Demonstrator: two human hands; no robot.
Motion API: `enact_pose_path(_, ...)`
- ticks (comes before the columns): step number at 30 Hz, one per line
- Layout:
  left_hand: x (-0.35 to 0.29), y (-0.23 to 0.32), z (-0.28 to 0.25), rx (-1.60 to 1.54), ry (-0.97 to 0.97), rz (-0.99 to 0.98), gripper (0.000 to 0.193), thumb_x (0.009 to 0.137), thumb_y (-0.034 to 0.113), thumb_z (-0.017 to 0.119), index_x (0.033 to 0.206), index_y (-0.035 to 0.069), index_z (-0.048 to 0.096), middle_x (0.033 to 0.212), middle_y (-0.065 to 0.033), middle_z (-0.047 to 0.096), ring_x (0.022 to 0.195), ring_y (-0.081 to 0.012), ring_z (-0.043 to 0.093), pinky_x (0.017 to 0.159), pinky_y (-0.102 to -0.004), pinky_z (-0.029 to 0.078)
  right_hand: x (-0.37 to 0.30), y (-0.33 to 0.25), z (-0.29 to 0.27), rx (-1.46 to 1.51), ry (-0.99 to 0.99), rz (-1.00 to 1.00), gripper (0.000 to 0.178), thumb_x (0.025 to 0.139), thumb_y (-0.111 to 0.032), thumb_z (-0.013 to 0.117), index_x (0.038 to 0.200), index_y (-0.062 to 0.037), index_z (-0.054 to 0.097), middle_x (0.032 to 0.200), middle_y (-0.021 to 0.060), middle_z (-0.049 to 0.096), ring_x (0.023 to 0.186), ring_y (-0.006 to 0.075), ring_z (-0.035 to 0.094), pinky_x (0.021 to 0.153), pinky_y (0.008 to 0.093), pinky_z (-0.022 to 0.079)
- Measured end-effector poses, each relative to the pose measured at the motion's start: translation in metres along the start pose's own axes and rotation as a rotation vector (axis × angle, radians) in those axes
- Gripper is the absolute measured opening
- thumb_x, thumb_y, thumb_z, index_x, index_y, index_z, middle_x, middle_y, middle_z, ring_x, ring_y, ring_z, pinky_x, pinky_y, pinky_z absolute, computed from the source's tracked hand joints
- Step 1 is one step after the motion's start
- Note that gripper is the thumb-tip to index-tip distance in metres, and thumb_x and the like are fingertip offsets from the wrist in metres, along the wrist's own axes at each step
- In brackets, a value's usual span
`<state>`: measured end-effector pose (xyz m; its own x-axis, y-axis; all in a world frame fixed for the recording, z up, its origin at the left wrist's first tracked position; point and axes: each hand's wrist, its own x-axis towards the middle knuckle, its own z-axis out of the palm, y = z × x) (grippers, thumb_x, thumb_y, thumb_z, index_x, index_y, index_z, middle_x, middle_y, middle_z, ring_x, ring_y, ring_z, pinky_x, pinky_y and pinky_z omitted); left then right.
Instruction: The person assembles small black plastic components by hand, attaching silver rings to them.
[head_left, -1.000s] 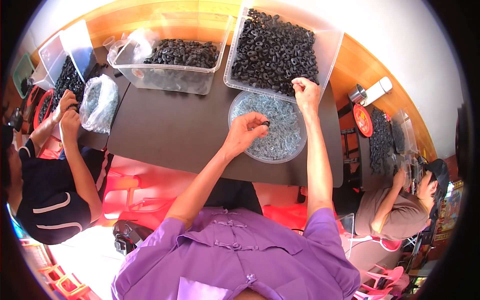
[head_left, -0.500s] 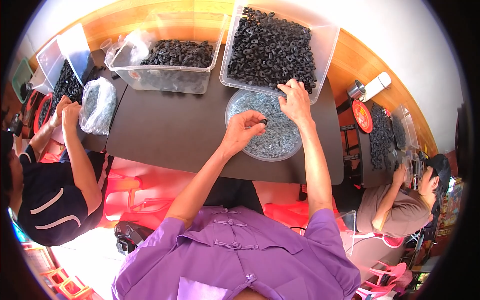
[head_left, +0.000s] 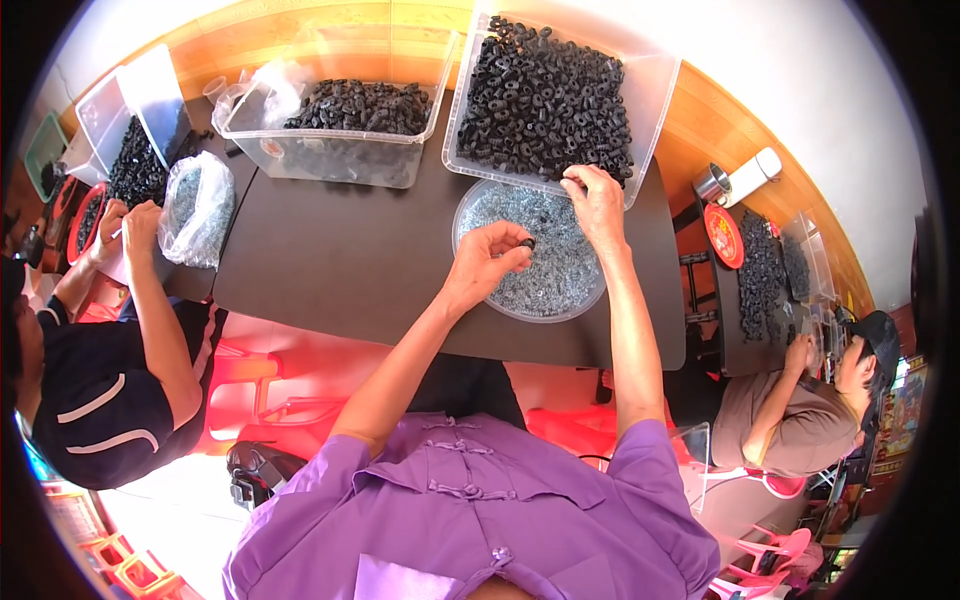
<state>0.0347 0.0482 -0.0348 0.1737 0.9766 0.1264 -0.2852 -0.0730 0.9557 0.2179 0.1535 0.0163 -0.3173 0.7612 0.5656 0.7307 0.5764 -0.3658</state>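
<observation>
My left hand [head_left: 485, 265] is closed in a pinch on a small black plastic part [head_left: 527, 243], over the left side of a round clear tub [head_left: 463, 218] of small shiny metal pieces [head_left: 545, 275]. At the near edge of a large clear bin [head_left: 655, 85] is my right hand [head_left: 600, 208], its thumb and fingertips drawn together. Whatever it pinches, if anything, is too small or hidden to make out. Black plastic parts [head_left: 545, 95] with holes fill much of that bin, which is tilted and overlaps the tub's far rim.
A second clear bin [head_left: 330, 165] of black parts stands on the dark table [head_left: 330, 260]. To the left, a person [head_left: 110, 390] works beside a plastic bag [head_left: 200, 210] of metal pieces. Another person [head_left: 800, 410] sits right, near a red plate [head_left: 724, 236] and a white flask [head_left: 752, 177].
My right hand has drawn back slightly from the bin's edge, its fingers curling closer together. My left hand keeps its place with the black part.
</observation>
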Motion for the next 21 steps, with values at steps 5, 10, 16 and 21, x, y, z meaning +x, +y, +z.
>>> enact_pose_path(5,-0.001,0.01,0.004,-0.078,0.015,-0.035,0.012,0.091,0.006,0.057,0.102,0.001,0.057,0.09,-0.0062,0.065,0.078,-0.0112,0.063,0.069,-0.0251,0.052,-0.01,-0.016,-0.009,0.29,0.125,0.118,0.013,0.084,-0.005,0.067,0.096,-0.0015,0.067,0.087,0.0045,0.068,0.068,0.0115,0.061,0.059,0.0253,0.047)
enact_pose_path(10,-0.003,0.009,0.001,-0.076,-0.001,-0.01,0.012,0.093,0.008,0.055,0.104,0.002,0.056,0.093,-0.0067,0.065,0.079,-0.0111,0.063,0.07,-0.0254,0.052,-0.051,-0.046,-0.015,0.814,-0.026,0.44,0.016,0.087,-0.004,0.062,0.103,-0.0001,0.063,0.084,0.0039,0.064,0.074,0.0083,0.06,0.062,0.0222,0.047)
enact_pose_path(16,-0.002,0.01,0.002,-0.064,-0.01,-0.012,0.016,0.093,0.009,0.056,0.106,0.001,0.058,0.091,-0.0058,0.066,0.079,-0.0106,0.062,0.072,-0.0254,0.052,-0.072,-0.058,-0.02,0.933,-0.053,0.46,0.012,0.086,-0.001,0.064,0.098,0.0009,0.065,0.086,0.0042,0.064,0.073,0.0083,0.06,0.063,0.0214,0.049)
enact_pose_path(21,-0.003,0.007,0.001,-0.042,-0.041,-0.004,0.017,0.093,0.01,0.058,0.107,0.001,0.06,0.095,-0.0058,0.067,0.081,-0.0109,0.063,0.073,-0.0251,0.052,-0.067,-0.067,-0.021,0.885,-0.092,0.365,0.01,0.085,0.001,0.064,0.095,0.0006,0.067,0.087,0.004,0.064,0.075,0.0093,0.061,0.063,0.0213,0.051)
